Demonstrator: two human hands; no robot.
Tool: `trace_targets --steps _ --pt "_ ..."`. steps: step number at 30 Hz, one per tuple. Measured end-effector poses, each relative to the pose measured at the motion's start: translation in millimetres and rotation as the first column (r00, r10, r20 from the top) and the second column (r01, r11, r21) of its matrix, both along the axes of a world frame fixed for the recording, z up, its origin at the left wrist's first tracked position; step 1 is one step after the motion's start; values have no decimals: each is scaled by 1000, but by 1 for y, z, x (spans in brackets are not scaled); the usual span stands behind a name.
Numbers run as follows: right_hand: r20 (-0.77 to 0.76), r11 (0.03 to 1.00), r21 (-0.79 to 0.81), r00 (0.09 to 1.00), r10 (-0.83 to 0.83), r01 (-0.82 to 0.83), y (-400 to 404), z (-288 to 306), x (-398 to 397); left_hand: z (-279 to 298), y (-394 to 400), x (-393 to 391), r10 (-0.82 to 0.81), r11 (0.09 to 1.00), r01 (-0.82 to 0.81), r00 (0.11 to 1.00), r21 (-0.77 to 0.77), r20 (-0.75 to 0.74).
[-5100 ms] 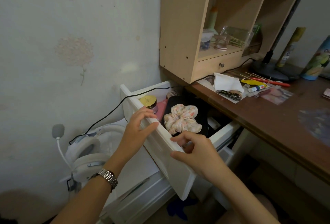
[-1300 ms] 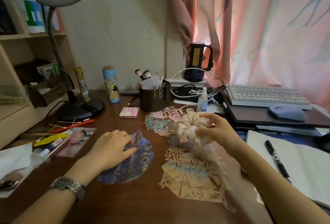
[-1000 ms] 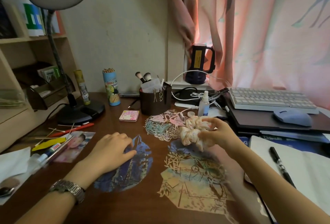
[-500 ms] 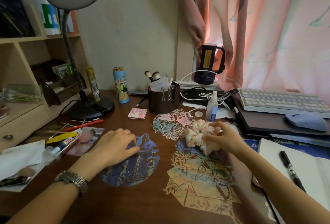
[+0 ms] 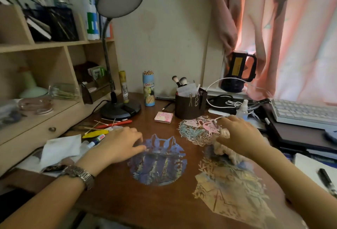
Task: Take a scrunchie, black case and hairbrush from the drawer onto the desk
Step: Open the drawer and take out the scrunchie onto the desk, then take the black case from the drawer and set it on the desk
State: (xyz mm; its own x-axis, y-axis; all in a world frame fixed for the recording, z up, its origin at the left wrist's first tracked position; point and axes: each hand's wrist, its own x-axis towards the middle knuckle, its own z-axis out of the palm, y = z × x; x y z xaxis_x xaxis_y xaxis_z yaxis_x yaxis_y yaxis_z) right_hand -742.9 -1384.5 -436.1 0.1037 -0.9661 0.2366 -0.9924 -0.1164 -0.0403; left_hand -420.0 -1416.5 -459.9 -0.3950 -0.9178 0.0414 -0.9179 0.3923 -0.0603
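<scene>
The floral scrunchie (image 5: 230, 153) lies on the brown desk (image 5: 113, 197), right of centre, on the edge of a paper-cut picture. My right hand (image 5: 240, 135) lies over its top with the fingers spread and loosened, covering most of it. My left hand (image 5: 121, 144), with a metal watch on the wrist, rests palm down on the desk at the edge of a blue round paper-cut (image 5: 157, 161) and holds nothing. The drawer, black case and hairbrush are out of view.
A desk lamp (image 5: 118, 108) stands at the back left by the wooden shelf unit (image 5: 45, 90). Pencil tube (image 5: 148, 89), brown brush holder (image 5: 189, 106), pink compact (image 5: 163, 117), spray bottle (image 5: 243, 109) and keyboard (image 5: 302, 113) line the back. Pens and tissue (image 5: 60, 146) lie left; a notebook with pen (image 5: 326, 179) right.
I turned from the open drawer to the desk with the scrunchie in my right hand. It came down onto the desk and my fingers have loosened over it. My left hand stayed put.
</scene>
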Motion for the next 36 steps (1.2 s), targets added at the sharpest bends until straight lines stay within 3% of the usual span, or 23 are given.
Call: trace_targets --steps 17,28,36 --pt "-117 939 74 932 342 -336 3 -16 208 -3 71 163 328 944 -328 945 -28 -13" --pt "-21 887 109 891 454 -450 36 -36 303 -19 122 240 318 947 -321 944 -16 -85" --pt "52 796 87 801 597 -599 69 -48 367 -33 162 287 329 943 -333 939 -23 -105"
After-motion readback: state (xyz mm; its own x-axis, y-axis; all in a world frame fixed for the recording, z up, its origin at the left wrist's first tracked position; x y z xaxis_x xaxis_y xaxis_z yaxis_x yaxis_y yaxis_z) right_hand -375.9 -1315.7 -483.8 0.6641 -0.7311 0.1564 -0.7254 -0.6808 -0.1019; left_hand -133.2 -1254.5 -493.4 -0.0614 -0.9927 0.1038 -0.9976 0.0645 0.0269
